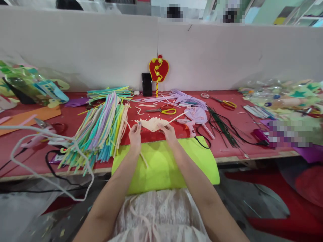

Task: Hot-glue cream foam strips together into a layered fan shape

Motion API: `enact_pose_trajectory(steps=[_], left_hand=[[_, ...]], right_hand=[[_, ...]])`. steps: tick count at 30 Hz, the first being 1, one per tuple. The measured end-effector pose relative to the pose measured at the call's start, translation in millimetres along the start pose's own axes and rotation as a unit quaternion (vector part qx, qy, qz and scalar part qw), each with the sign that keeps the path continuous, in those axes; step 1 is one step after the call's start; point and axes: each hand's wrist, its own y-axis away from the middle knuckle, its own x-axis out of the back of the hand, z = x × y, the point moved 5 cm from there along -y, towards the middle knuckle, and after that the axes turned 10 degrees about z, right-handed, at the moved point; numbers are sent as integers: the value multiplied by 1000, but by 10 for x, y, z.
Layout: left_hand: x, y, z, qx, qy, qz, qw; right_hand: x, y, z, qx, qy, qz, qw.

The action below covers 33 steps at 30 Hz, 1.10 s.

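Note:
A cream, fuzzy fan-shaped piece (151, 124), seemingly of chenille stems, spans the gap between my two hands over the red table. My left hand (135, 135) pinches its left end, and a loose cream stem trails near that wrist. At the other end, my right hand (168, 131) has its fingers closed on the piece, with a long cream stem (177, 117) running from there up to the right. Just beyond lie yellow-handled scissors (161, 110). To the right is a pink glue gun (191, 127) beside a lilac round piece (196, 115).
Bundled pastel chenille stems (101, 127) lie at left, near another glue gun (37, 137) and a white looped tube (15, 158). A red fan-shaped ornament (158, 70) and a black phone (147, 84) stand by the partition. Yellow-green cloth (161, 168) covers the table's front edge.

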Motion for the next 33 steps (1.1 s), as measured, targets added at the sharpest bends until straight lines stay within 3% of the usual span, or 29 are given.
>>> enact_pose_trajectory(steps=[7,10,13,18,23,29,31,33], left_hand=[[-172,96,44,35,0,-88,995],[-209,101,40,37,-12,-93,995],[-170,98,34,32,-25,-83,996],[-112,89,35,14,-71,-66,995],[-121,152,106,-46,-153,-65,985],[104,266,418,-164,-245,-12,956],[136,269,524,-216,-272,-39,937],[100,252,560,-259,-304,-111,910]], right_hand=[[-48,41,-76,45,65,-2,997],[-64,65,-128,79,116,4,990],[62,91,-248,124,184,43,974],[673,99,-606,208,323,161,909],[1279,-24,-747,199,467,250,825],[1421,-155,-560,145,558,264,773],[1408,-156,-538,147,567,266,765],[1407,-133,-566,157,568,273,760]])
